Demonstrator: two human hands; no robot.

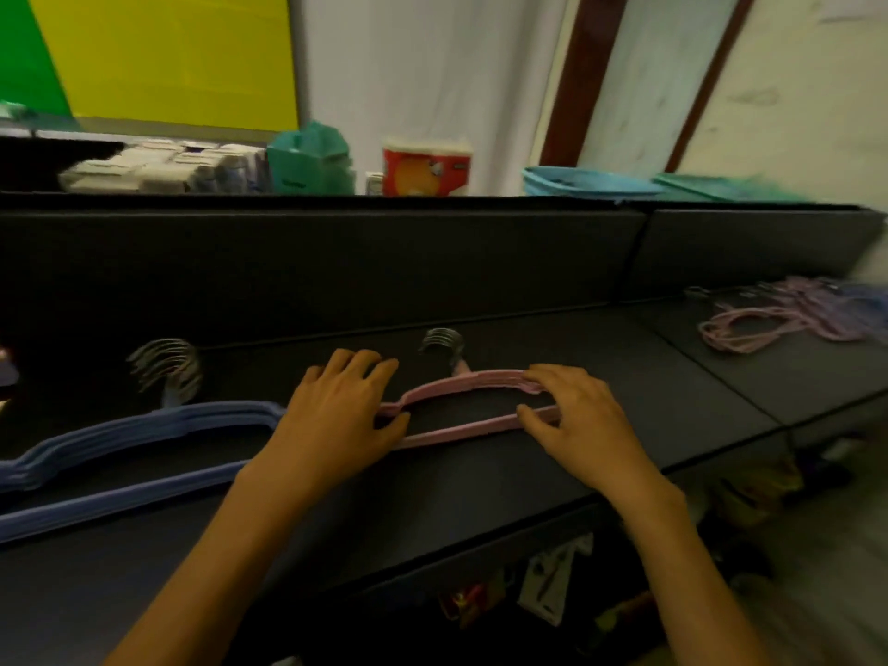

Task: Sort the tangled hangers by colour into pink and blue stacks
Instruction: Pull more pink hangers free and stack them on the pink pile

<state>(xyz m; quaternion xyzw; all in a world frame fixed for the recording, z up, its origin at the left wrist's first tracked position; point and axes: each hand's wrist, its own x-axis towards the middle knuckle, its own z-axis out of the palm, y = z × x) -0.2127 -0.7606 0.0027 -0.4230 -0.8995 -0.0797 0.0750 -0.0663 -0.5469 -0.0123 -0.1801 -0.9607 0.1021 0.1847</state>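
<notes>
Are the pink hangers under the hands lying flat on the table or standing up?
Lying flat. The pink hangers rest stacked on the dark table, hooks pointing away, with both hands on them.

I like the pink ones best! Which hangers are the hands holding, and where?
Both hands are on the pink hanger stack. The left hand grips its left shoulder end; the right hand pinches the right end, thumb on the bottom bar.

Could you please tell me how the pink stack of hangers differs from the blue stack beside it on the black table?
The pink stack lies in front of the person, the blue stack to its left. The left hand and right hand both hold the pink stack; nothing touches the blue stack. The blue stack's hangers look fanned apart, the pink stack's more closely aligned. Both lie flat on the table, metal hooks pointing away.
</notes>
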